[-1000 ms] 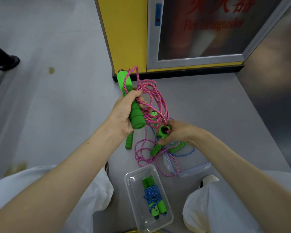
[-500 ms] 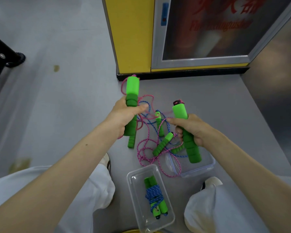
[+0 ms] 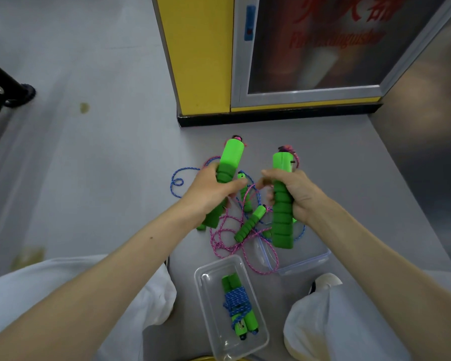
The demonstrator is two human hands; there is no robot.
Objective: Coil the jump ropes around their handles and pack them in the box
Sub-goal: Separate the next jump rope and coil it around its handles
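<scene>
My left hand (image 3: pixel 211 190) grips one green foam handle (image 3: pixel 229 158) of the pink jump rope, held upright. My right hand (image 3: pixel 294 192) grips the rope's other green handle (image 3: pixel 281 204), also upright, close beside the first. The pink rope (image 3: pixel 225 242) hangs loose below them onto the floor. A second rope with blue cord (image 3: pixel 177 182) and small green handles (image 3: pixel 250 224) lies tangled under my hands. Near my knees a clear plastic box (image 3: pixel 261 332) holds a coiled blue rope bundle (image 3: pixel 238 306).
The box's clear lid (image 3: pixel 302 261) lies on the grey floor under the rope pile, right of the box. A yellow pillar (image 3: pixel 201 53) and a fire extinguisher cabinet (image 3: pixel 323 48) stand ahead. My knees flank the box; a black stand foot (image 3: pixel 13 92) sits far left.
A second ago my left hand held a handle with pink loops while my right hand reached low. My right hand lifted the other handle, and both handles now stand close together.
</scene>
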